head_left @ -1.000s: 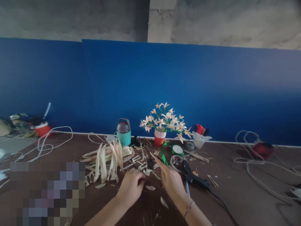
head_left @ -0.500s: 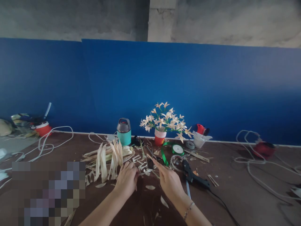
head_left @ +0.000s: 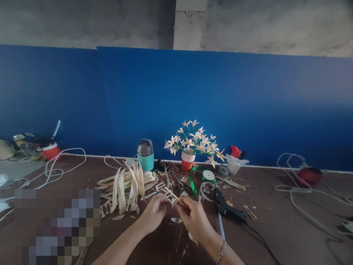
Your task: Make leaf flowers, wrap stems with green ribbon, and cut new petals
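Both hands are close together over the brown table, low in the middle of the view. My right hand [head_left: 193, 215] is closed on a thin pale stick [head_left: 171, 193], whose end points up and to the left. My left hand [head_left: 154, 214] has its fingers pinched together just left of it; what they hold, if anything, is too small to make out. Pale dried husks [head_left: 129, 187] lie in a heap to the left. Behind my hands, cream flowers [head_left: 190, 141] on green stems stand in a red paper cup [head_left: 187, 162].
A black glue gun [head_left: 228, 209] with its cord lies to the right, near a green ribbon spool [head_left: 209, 176] and grey tape [head_left: 223, 170]. A teal container [head_left: 146, 160] stands at the back. Scraps and scissors [head_left: 180, 182] lie beyond my hands.
My right hand has moved left and its fingers have closed round the stick, which now shows more plainly. My left hand has shifted slightly right, and the two are nearer each other.
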{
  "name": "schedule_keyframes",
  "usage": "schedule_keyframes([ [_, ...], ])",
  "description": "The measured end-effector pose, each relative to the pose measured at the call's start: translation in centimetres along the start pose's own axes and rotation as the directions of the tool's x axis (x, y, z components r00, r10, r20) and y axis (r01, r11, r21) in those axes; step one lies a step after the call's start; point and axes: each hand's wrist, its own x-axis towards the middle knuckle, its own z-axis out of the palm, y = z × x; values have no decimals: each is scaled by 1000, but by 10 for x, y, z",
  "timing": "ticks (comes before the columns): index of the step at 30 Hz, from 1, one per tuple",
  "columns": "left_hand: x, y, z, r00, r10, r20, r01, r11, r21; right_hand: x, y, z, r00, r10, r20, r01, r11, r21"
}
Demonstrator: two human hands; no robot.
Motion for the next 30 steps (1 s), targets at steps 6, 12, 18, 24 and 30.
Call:
schedule_keyframes([
  [6, -2, 2, 4, 996, -41, -81, 34, 996, -84, 2, 5, 3, 996, 15, -88, -10, 998, 59],
  [12, -7, 17, 13, 970, -232, -73, 191, 914, -358, 1, 3, -2, 981, -13, -192, 13, 1000, -6],
  [18, -11, 21, 16, 935, -348, 67, 301, 681, -667, -7, -5, -4, 933, -360, -21, 342, 903, -262],
  [24, -10, 18, 12, 942, -335, 15, 250, 674, -696, -7, -11, -7, 934, -356, 15, 349, 906, -239],
  [30, -10, 26, 14, 972, -225, 62, 216, 764, -608, -4, -11, -4, 997, -54, -51, 54, 999, 4],
])
